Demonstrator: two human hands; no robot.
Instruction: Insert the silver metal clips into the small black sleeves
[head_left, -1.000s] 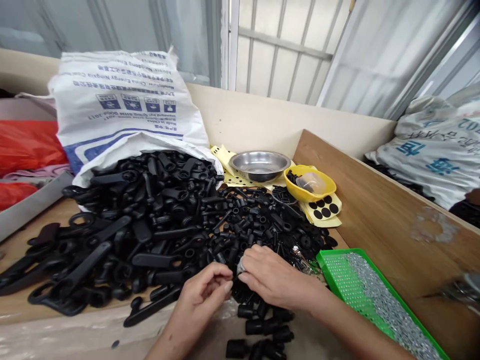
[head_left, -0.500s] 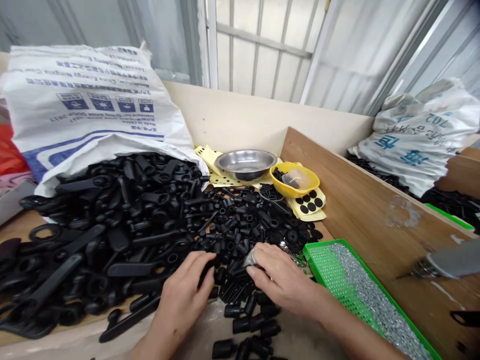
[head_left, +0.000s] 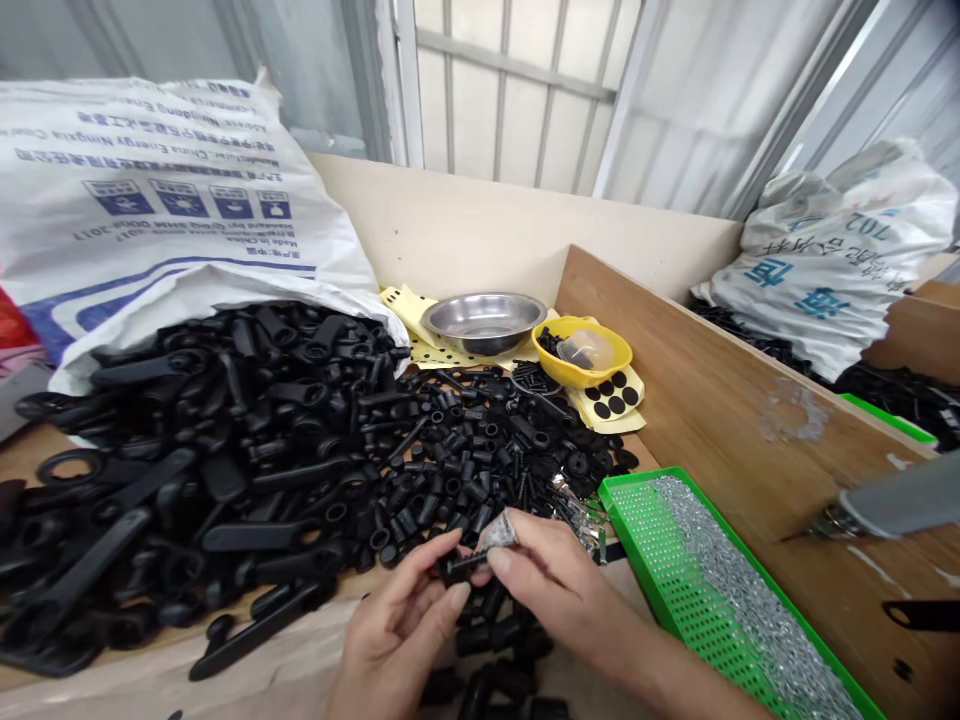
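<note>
My wooden worktop (head_left: 46, 449), partly covered by a clear plastic sheet (head_left: 285, 640) along the near edge, carries a large heap of black plastic parts (head_left: 225, 440), a white printed sack (head_left: 187, 200) spilling more, yellow sticker sheets (head_left: 626, 405) under a steel bowl (head_left: 484, 322) and a yellow bowl (head_left: 583, 351), and a green tray (head_left: 720, 590) of small metal pieces (head_left: 742, 590).

The white sack (head_left: 172, 190) is cut off left.

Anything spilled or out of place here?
Loose black parts spill from the open mouth of the white sack at left. White smears mark the wooden board at right. I can't tell whether either is unintended.
</note>
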